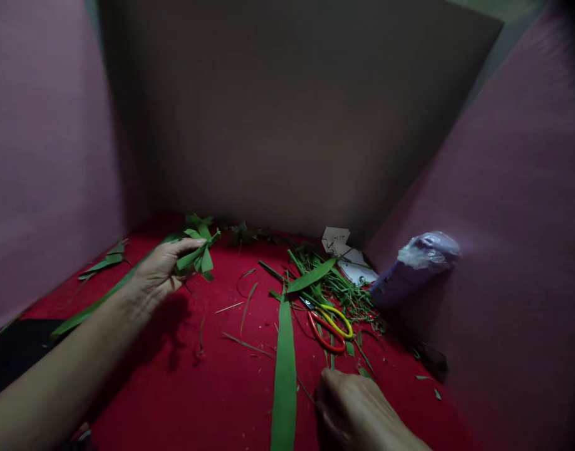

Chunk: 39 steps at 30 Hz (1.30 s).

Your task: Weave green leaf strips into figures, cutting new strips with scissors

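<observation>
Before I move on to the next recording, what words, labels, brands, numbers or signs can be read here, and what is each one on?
None can be read for certain.
White card at the back: dark marks like handwriting, too small and blurred to read.
Scissors: a pale mark near the pivot, too small to read.
White paper below the card: no legible text; green strips partly cover it.

Dimly lit mauve walls (517,207) flank a grey panel (292,113) and a red surface (222,394).
</observation>
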Motion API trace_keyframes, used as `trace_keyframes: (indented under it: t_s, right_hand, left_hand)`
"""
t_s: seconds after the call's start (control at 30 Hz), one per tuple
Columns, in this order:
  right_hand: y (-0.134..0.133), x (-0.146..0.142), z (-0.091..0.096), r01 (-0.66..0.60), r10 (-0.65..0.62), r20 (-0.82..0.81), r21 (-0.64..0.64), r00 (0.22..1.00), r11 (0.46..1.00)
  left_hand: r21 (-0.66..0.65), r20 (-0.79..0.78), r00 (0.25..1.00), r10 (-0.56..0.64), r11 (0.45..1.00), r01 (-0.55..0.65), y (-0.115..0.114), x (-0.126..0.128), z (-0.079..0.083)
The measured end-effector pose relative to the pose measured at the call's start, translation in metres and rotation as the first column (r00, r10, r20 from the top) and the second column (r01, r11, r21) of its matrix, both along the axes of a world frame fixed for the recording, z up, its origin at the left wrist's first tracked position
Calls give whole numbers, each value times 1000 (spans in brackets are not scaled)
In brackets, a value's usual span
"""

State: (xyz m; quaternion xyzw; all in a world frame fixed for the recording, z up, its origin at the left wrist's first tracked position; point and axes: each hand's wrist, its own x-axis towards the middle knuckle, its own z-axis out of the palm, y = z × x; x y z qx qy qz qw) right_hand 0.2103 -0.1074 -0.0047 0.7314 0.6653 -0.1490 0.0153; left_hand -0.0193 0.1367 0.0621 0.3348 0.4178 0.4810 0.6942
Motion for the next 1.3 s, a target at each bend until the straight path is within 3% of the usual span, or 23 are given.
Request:
trace_keyframes:
  t_s: [0.13, 0.23, 0.43, 0.5, 0.6, 0.77, 0.8, 0.83, 0.93, 1.03, 1.1, 1.3]
  right_hand:
    - [21, -6, 16, -92, 92, 8, 145, 996, 985]
    - [57, -23, 24, -292, 278, 92, 318, 956, 902]
    - [143, -75, 13, -568, 515, 239, 342, 823, 749]
    - [159, -88, 6, -635, 575, 270, 318, 772, 704]
    - [164, -92, 1, -659, 581, 313, 318, 751, 681]
    - [130, -56, 11, -569, 474, 318, 400, 821, 719]
    - [120, -46, 14, -537, 457, 282, 432, 844, 724]
    - [110, -37, 16, -430, 435, 124, 533, 892, 729]
    - [82, -16, 19, -87, 456, -272, 775, 847, 626]
    - [64, -8, 15, 168, 485, -426, 857, 764, 487]
    - [60, -8, 10, 205, 505, -434, 872, 746, 445]
    - [62, -8, -2, 81, 541, -388, 859, 746, 505]
  left_hand:
    - [57, -30, 999, 37, 998, -36, 4, -7, 2]
    - [108, -48, 998, 28, 994, -22, 3, -4, -2]
    - [171, -123, 992, -9, 985, 30, 1, 5, -20]
    - [190, -154, 988, -18, 981, 47, 1, 5, -24]
    - [210, -202, 979, -36, 974, 79, 0, 4, -29]
    - [210, -259, 960, -108, 964, 165, -12, 11, -34]
    - [203, -265, 956, -129, 961, 186, -16, 15, -36]
    - [191, -269, 950, -156, 959, 212, -22, 20, -38]
    - [137, -276, 928, -249, 946, 295, -44, 39, -47]
    - [49, -256, 902, -348, 927, 371, -68, 54, -56]
    - [-6, -243, 883, -402, 911, 413, -80, 60, -60]
    - [-100, -289, 823, -489, 870, 482, -97, 64, -58]
